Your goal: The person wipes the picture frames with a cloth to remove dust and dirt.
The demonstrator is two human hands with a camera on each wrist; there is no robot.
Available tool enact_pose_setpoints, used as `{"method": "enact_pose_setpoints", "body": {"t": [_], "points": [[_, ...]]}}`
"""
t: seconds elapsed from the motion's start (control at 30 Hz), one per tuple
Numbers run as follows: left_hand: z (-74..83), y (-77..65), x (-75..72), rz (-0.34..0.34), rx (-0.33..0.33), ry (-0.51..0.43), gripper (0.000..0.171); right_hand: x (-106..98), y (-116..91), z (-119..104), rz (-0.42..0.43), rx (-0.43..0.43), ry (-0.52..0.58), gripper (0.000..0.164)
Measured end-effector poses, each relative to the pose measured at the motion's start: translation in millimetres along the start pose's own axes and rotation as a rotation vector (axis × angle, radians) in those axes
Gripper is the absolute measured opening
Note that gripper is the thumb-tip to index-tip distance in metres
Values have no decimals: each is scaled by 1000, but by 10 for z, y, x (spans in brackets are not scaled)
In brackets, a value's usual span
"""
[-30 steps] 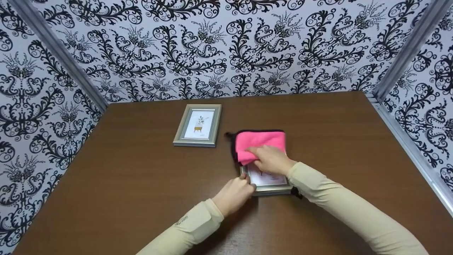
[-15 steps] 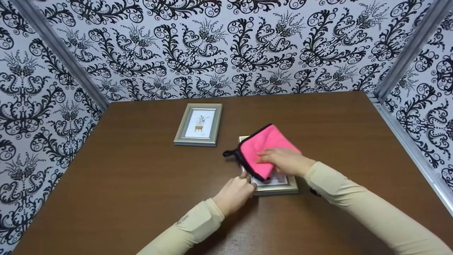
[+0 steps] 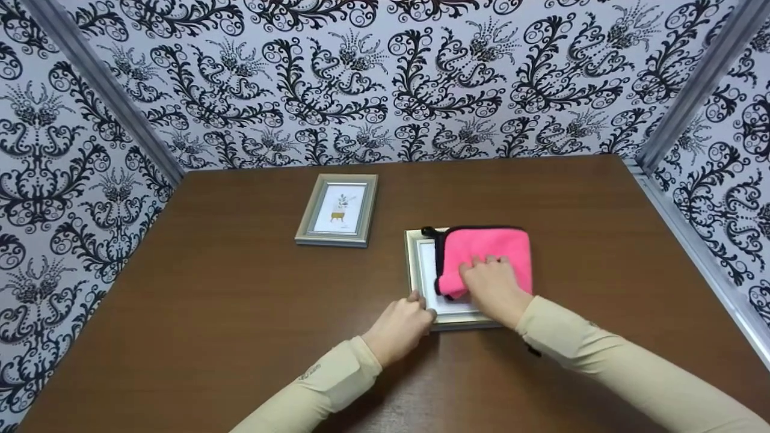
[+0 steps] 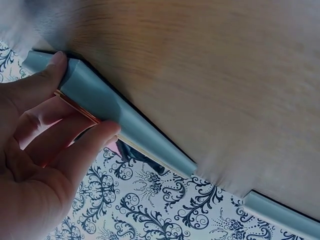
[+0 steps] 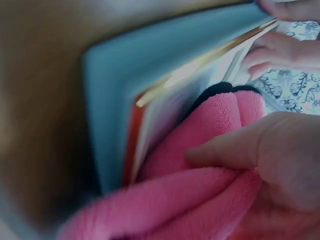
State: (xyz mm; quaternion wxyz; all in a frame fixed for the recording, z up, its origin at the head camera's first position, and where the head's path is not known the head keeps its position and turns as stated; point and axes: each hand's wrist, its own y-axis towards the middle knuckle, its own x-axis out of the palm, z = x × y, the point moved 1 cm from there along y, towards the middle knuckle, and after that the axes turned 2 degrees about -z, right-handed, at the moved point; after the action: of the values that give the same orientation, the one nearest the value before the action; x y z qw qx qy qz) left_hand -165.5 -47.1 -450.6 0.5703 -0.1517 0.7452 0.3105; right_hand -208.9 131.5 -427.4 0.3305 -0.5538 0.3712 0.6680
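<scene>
A picture frame (image 3: pixel 412 258) with a pale rim lies on the brown table. My left hand (image 3: pixel 399 328) holds its near left corner; in the left wrist view the thumb (image 4: pixel 59 62) rests on the side of the frame (image 4: pixel 100 92) and the other fingers bend over its top edge. With my right hand (image 3: pixel 494 287) I grip a folded pink cloth (image 3: pixel 490 243) edged in black and press it over the right part of the frame. Much of the picture is hidden beneath cloth and hand. The right wrist view shows the thumb pressing into the plush folds (image 5: pixel 210 115).
Farther back and to the left, a second picture frame (image 3: pixel 305 222) lies flat, its print showing a plant on an ochre stand. Patterned walls (image 3: pixel 385 78) with metal corner posts (image 3: pixel 692 84) enclose the table (image 3: pixel 240 313) at the back and sides.
My right hand has swept the cloth from the frame's upper left across to its right side, turning it on the way. The left hand keeps its hold on the corner.
</scene>
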Motion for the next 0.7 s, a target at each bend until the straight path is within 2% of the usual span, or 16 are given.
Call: {"method": "enact_pose_setpoints", "body": {"t": [0.13, 0.27, 0.37, 0.47, 0.57, 0.7], "points": [[2, -11, 4, 12, 0, -7, 10, -20, 80, -83, -2, -5, 139, 16], [7, -7, 5, 6, 1, 8, 9, -5, 183, -99, -13, -52, 313, 29], [9, -6, 2, 0, 1, 27, 9, 20, 230, -105, -26, -130, 452, 41], [13, -14, -11, -9, -3, 32, 9, 40, 246, -112, -31, -249, 550, 44], [16, -19, -18, -14, -11, 33, 8, 58, 241, -89, -39, -349, 600, 46], [28, -7, -10, -1, -19, 38, 7, 53, 193, 16, -88, -414, 581, 46]]}}
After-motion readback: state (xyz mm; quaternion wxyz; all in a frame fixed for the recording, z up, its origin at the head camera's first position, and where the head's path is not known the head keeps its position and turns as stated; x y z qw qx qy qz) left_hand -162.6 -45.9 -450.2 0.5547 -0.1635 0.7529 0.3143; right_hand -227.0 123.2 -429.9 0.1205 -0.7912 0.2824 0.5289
